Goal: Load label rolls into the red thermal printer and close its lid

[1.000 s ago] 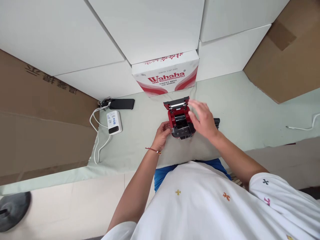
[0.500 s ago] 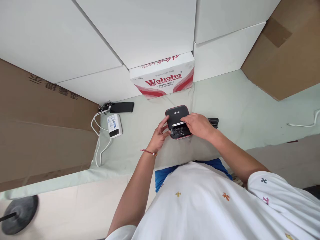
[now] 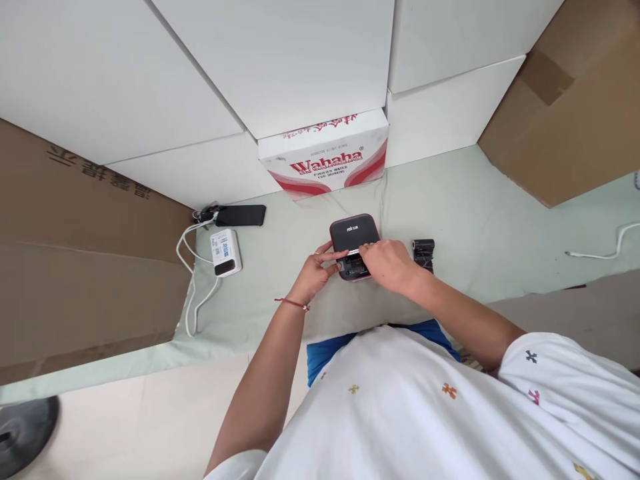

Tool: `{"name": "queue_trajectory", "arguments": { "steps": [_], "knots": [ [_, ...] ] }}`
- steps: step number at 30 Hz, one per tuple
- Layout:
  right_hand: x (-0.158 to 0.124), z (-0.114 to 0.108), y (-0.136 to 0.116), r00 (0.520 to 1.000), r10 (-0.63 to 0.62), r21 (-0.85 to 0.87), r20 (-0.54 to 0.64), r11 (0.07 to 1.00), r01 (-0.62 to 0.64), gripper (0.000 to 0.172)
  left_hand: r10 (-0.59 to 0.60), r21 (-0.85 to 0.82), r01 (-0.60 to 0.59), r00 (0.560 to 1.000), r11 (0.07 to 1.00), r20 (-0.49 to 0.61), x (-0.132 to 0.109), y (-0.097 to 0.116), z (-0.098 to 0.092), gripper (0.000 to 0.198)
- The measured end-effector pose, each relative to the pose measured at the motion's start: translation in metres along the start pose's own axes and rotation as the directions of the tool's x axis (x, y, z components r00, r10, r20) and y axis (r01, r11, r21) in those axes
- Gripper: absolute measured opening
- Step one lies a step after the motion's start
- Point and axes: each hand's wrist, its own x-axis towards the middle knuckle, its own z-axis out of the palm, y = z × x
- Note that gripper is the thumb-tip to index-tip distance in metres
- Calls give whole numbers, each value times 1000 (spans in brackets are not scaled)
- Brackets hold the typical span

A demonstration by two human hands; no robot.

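A black, rounded square device [image 3: 354, 233] with a red rim and white lettering lies flat on the cloth-covered table in front of me. Its lower part is an open recess [image 3: 354, 267], and a white label strip crosses just above it. My left hand [image 3: 316, 272] holds the device's left edge, the index finger reaching over the label and the thumb by the lower corner. My right hand [image 3: 391, 265] is closed over the right side of the recess; its fingertips hide whatever they pinch. Beside it, to the right, sit black cylinders [image 3: 423, 253], perhaps batteries.
A Wahaha water box [image 3: 327, 163] stands behind the device. Leftward lie a white power-bank-like device [image 3: 226, 253], a black phone-like slab [image 3: 243, 215] and white cables [image 3: 187, 293]. Cardboard boxes [image 3: 75, 267] flank the table; another white cable [image 3: 600, 255] lies at right.
My left index finger has moved down from the device's upper left edge onto the label. The right hand has shifted slightly down, its fingers curling more, and the black cylinders show more.
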Motion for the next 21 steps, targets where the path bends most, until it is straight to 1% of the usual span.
{"name": "queue_trajectory", "arguments": {
  "steps": [5,8,9,12,13,15,16,19,21],
  "knots": [
    [0,12,-6,999,-9,-26,-53,1000,8,39,25,72,-26,1000,997,18,-3,-1,1,40],
    [3,21,-6,998,-9,-39,-60,999,6,31,35,121,-37,999,992,25,-4,-4,1,42],
    [4,23,-7,998,-5,-43,-58,999,2,32,37,140,-41,999,989,30,-3,-5,1,43],
    [5,26,-7,999,8,-53,-54,999,-11,44,47,191,-54,998,980,46,2,-8,-2,44],
    [4,25,-7,998,11,-53,-56,998,-14,42,52,206,-61,997,977,51,4,-9,-3,44],
    [2,23,-3,998,21,-47,-64,999,-24,31,69,234,-83,996,969,64,7,-11,-5,42],
    [0,22,0,997,29,-42,-70,999,-32,31,82,247,-97,994,964,71,7,-13,-5,41],
    [-4,22,11,994,63,-15,-89,998,-64,47,141,290,-161,986,943,90,1,-18,-5,42],
    [-6,24,17,990,90,10,-105,996,-90,52,193,325,-213,977,922,92,-5,-19,-4,48]
  ]
}}
